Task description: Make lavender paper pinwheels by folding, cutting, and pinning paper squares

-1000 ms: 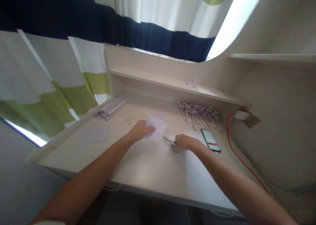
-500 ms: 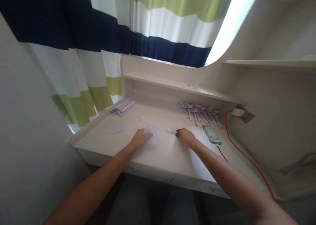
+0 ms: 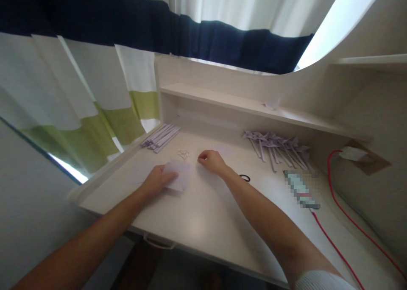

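My left hand [image 3: 159, 177] grips a pale sheet of paper [image 3: 178, 175] between thumb and fingers, above the front left of the desk. My right hand [image 3: 211, 160] is closed in a pinch at mid-desk; anything between its fingertips is too small to make out. Just left of those fingertips lies a small pile of thin whitish bits [image 3: 183, 154]. A black looped handle [image 3: 244, 178], which looks like that of scissors, shows beside my right forearm, its other end hidden. Another pale paper piece [image 3: 224, 150] lies flat behind my right hand.
Rolled paper sticks [image 3: 162, 137] lie bundled at the back left. Several paper pinwheels [image 3: 276, 146] on sticks are heaped at the back right. Near them is a phone [image 3: 300, 190] on a red cable [image 3: 337, 252]. A low shelf [image 3: 222, 103] runs along the back.
My right hand has let go of the black-handled tool and moved left, towards the whitish bits. My left hand still holds the paper. The view has shifted and come closer.
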The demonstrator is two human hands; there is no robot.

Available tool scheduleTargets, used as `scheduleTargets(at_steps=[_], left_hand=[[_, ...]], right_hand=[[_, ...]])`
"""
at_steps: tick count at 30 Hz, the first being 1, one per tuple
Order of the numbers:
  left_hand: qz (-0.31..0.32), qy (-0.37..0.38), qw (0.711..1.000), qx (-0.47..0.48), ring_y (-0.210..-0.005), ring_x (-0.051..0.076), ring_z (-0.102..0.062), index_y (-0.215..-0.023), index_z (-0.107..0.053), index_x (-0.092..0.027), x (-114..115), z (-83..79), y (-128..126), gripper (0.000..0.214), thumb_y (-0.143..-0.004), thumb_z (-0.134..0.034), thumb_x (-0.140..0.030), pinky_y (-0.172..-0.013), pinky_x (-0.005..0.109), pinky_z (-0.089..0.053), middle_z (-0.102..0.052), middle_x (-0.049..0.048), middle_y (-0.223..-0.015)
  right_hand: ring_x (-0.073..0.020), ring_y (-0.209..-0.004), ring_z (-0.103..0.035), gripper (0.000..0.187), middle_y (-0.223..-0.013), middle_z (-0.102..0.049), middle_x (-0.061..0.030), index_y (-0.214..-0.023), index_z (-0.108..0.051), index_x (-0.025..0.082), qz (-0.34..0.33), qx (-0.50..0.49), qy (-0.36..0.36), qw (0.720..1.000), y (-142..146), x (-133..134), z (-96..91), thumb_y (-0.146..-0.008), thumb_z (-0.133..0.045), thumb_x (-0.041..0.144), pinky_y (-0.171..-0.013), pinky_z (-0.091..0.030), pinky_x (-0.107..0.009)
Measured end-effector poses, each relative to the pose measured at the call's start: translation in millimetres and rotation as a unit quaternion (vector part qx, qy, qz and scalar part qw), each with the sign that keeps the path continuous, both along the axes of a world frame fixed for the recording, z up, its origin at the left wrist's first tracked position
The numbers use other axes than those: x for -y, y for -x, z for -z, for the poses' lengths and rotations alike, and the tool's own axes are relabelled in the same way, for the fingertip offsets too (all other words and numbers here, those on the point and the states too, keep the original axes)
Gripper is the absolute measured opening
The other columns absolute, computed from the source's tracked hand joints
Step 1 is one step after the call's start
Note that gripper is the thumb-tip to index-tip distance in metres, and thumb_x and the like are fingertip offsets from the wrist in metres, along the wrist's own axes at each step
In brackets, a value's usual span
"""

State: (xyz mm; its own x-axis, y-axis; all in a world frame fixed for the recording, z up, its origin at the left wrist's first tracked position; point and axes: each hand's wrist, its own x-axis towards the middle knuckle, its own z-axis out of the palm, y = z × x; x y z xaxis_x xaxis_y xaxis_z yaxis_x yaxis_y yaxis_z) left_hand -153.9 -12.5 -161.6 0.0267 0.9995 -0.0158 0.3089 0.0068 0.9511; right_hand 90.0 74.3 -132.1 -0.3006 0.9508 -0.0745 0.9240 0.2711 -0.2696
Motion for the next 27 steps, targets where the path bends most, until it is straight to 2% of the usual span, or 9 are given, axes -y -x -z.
scheduleTargets(at_steps=[4,8,12,19,27], left_hand=[[-0.037,0.011,0.999,0.0,-0.056,0.017,-0.057,-0.074,-0.07,-0.013,-6.5,3.8,16.6,0.025,-0.072,-0.068,-0.038,-0.052,0.026,-0.044,-0.067,0.0031,-0.063],[-0.046,0.022,0.999,-0.012,-0.061,0.018,-0.061,-0.075,-0.072,-0.013,-9.4,4.6,14.1,0.026,-0.071,-0.071,-0.038,-0.054,0.025,-0.046,-0.071,0.0043,-0.067],[-0.063,0.024,0.998,-0.02,-0.061,0.02,-0.063,-0.074,-0.073,-0.012,-9.3,1.7,9.9,0.028,-0.068,-0.073,-0.039,-0.053,0.026,-0.046,-0.071,0.0052,-0.067],[-0.078,0.019,0.997,-0.014,-0.06,0.018,-0.061,-0.073,-0.072,-0.012,-7.9,3.3,5.7,0.027,-0.067,-0.07,-0.039,-0.052,0.025,-0.045,-0.07,0.0043,-0.065],[-0.079,0.013,0.997,-0.008,-0.062,0.02,-0.063,-0.078,-0.073,-0.01,-6.7,3.0,2.1,0.03,-0.067,-0.07,-0.038,-0.053,0.026,-0.046,-0.072,0.006,-0.069]], right_hand=[[-0.0258,-0.111,-0.068,0.034,-0.133,-0.064,-0.011,-0.131,-0.063,0.018,-0.014,0.007,0.07,0.997,48.8,-50.5,-1.8,-0.101,-0.066,0.034,-0.092,-0.059,-0.046],[-0.0265,-0.11,-0.068,0.038,-0.131,-0.065,-0.0135,-0.131,-0.063,0.014,-0.008,0.031,0.145,0.989,68.8,-77.3,-4.4,-0.099,-0.068,0.034,-0.092,-0.059,-0.046],[-0.0265,-0.11,-0.068,0.038,-0.131,-0.065,-0.0135,-0.131,-0.063,0.014,-0.004,0.038,0.187,0.982,72.7,-80.2,-7.4,-0.099,-0.068,0.034,-0.092,-0.059,-0.046],[-0.0259,-0.109,-0.068,0.037,-0.13,-0.065,-0.0125,-0.131,-0.063,0.015,-0.005,0.017,0.212,0.977,59.3,-75.0,-8.4,-0.1,-0.067,0.034,-0.091,-0.06,-0.046],[-0.0267,-0.11,-0.068,0.038,-0.131,-0.065,-0.0141,-0.131,-0.063,0.013,0.013,0.003,0.174,0.985,67.0,-67.9,-9.5,-0.099,-0.069,0.034,-0.092,-0.059,-0.046]])
